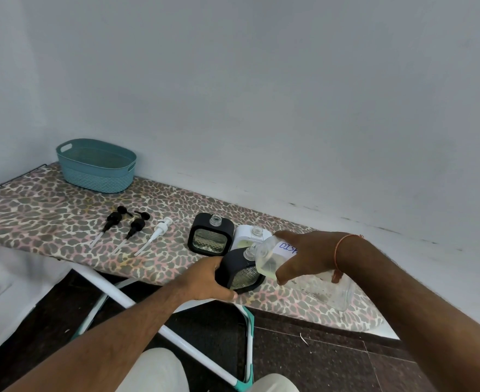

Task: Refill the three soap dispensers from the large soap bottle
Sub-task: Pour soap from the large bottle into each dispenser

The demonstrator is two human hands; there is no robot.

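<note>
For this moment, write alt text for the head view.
The right hand tips a clear soap bottle over a black dispenser steadied by the left hand. Two more open dispensers stand behind; three pumps and a teal basket lie leftward.

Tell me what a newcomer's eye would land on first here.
The right hand tipping the large clear bottle over the near black dispenser, which the left hand steadies at the board's front edge. Behind them, three pumps lie loose on the leopard-print cover.

white label on large soap bottle (304, 275), blue handwritten "DISH", remainder hidden by fingers
</note>
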